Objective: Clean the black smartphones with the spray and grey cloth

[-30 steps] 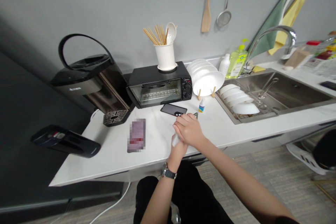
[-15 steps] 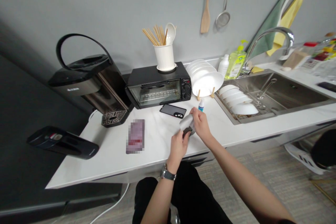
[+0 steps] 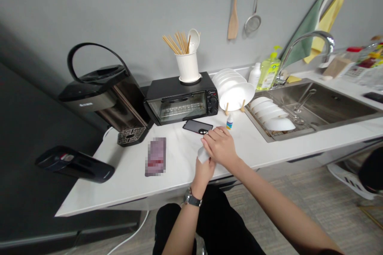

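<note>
My right hand (image 3: 222, 148) is closed on a thin light-grey cloth (image 3: 203, 154) and lies over the fingers of my left hand (image 3: 204, 172). The left hand is closed beneath it. A small dark object showed between its thumb and fingers earlier; now the cloth and right hand hide it. Just beyond the hands, a phone case (image 3: 196, 126) in black and grey lies on the counter. A small white bottle (image 3: 229, 122) with a blue and yellow label stands upright beside the right fingers.
A pixelated purple flat item (image 3: 156, 156) lies left on the white counter (image 3: 179, 167). Behind stand a toaster oven (image 3: 182, 105), a black drink dispenser (image 3: 104, 87) and a plate rack with white plates (image 3: 236, 91). A sink (image 3: 323, 107) with bowls is to the right.
My right hand has come down and left, folding over my left hand with the cloth. The dark object is now covered, and the small bottle shows more fully.
</note>
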A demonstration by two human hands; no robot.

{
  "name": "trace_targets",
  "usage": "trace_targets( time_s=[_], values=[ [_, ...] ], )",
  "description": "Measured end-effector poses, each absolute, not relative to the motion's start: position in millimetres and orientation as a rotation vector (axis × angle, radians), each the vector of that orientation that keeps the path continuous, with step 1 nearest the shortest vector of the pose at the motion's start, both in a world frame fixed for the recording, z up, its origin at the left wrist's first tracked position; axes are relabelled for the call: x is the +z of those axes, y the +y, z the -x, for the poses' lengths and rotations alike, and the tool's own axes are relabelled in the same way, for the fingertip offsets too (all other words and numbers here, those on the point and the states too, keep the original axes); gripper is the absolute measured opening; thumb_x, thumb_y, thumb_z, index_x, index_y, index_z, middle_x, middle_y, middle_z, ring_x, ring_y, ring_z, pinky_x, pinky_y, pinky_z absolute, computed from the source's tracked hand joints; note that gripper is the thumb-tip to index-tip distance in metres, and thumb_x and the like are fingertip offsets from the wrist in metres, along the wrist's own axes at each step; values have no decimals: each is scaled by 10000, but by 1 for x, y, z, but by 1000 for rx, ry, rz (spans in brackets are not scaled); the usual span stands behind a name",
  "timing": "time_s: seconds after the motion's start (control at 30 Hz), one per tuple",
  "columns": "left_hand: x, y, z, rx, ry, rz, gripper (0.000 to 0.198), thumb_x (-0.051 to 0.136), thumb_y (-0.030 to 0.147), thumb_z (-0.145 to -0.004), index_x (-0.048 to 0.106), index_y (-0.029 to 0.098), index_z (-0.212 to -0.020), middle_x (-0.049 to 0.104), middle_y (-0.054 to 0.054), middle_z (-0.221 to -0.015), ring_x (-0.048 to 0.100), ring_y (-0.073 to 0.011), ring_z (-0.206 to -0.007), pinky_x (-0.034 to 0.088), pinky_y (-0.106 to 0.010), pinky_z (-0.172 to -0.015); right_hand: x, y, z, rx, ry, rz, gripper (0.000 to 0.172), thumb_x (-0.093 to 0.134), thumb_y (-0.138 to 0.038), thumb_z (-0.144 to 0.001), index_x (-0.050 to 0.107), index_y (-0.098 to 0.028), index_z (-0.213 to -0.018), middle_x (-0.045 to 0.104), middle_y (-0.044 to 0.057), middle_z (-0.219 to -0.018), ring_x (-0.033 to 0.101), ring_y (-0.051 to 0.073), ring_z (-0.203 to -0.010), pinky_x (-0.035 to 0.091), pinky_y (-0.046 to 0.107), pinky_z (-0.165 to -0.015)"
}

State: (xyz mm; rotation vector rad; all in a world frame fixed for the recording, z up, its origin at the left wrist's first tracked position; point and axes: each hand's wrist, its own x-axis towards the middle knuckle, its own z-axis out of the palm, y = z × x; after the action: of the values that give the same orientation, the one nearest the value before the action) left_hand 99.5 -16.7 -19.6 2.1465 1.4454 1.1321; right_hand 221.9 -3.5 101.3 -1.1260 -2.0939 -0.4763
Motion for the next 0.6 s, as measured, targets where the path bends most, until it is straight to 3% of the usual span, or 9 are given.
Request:
trace_targets(
  time_s=[0.13, 0.23, 0.33, 0.47, 0.6],
  values=[
    [-8, -19, -103, 1136, 1419, -2083, 251, 501, 270, -1005, 696, 205, -1149, 783, -112, -1068, 739, -262, -1032, 586, -363, -908, 101, 3, -241, -274, -1995, 1223, 414, 363, -316, -1090, 655, -194, -822, 661, 64, -798, 555, 229, -846, 377, 396, -940],
    [-6, -20, -105, 1097, 1424, -2010, 243, 512, 351, -1034, 704, 204, -1058, 790, -97, -942, 760, -235, -857, 582, -318, -776, 98, 12, -253, 119, -1853, 1316, 549, 244, -349, -1112, 642, -199, -765, 657, 51, -730, 590, 205, -747, 410, 345, -804],
    [-5, -20, -105, 1107, 1433, -1955, 266, 532, 396, -1033, 671, 186, -1120, 776, -85, -872, 744, -211, -748, 550, -282, -673, 101, 17, -263, 402, -1807, 1369, 606, 228, -407, -1117, 672, -200, -761, 674, 36, -691, 611, 189, -673, 403, 312, -694],
    [-5, -20, -104, 1079, 1454, -1969, 244, 523, 381, -1029, 672, 190, -1006, 750, -73, -798, 724, -213, -716, 537, -290, -667, 117, 10, -258, -1, -1917, 1384, 368, 395, -308, -1088, 711, -193, -939, 728, 64, -853, 621, 213, -834, 382, 323, -789],
    [-12, -19, -102, 1073, 1479, -2016, 149, 563, 281, -972, 680, 197, -934, 731, -81, -786, 729, -259, -811, 556, -338, -744, 120, -4, -231, -260, -2181, 1285, 376, 470, -367, -1080, 687, -179, -838, 692, 67, -800, 577, 217, -825, 348, 351, -764]
  ],
)
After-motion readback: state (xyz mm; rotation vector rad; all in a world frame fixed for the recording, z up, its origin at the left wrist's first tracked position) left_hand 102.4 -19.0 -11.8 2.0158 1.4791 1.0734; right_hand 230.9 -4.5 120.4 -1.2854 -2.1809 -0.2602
